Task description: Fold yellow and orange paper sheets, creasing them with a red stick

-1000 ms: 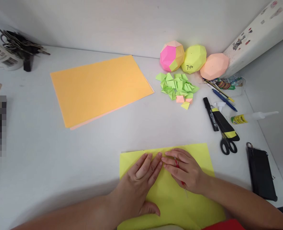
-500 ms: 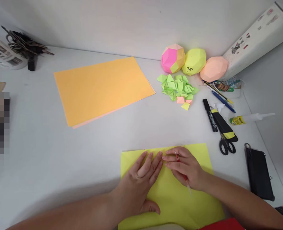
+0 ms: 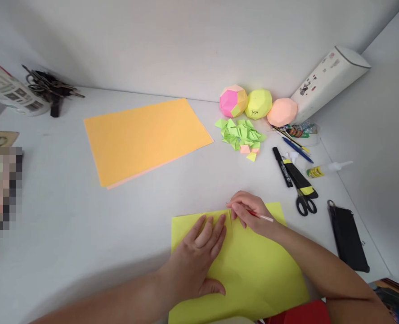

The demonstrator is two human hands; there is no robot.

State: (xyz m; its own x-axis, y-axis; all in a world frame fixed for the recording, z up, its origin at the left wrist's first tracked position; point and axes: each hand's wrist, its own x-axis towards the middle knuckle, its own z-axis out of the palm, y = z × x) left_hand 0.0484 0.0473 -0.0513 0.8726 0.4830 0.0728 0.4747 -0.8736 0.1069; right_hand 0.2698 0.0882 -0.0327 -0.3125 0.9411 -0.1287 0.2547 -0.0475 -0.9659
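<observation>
A large yellow paper sheet lies at the bottom centre, with a short crease or line near its top edge. Flat on its left part rests my left hand, fingers spread and thumb out, holding nothing. My right hand is closed around a thin red and clear pen, its tip near the sheet's top edge beside that line. The pen's tip is mostly hidden by the fingers.
Orange sheets lie at the back left. Small folded green papers sit before three paper balls. To the right are a black marker, scissors, a glue bottle and a black pouch.
My right hand has moved up to the sheet's top edge and closed around the pen, which now tilts flatter. The view has shifted. My left hand stays on the sheet.
</observation>
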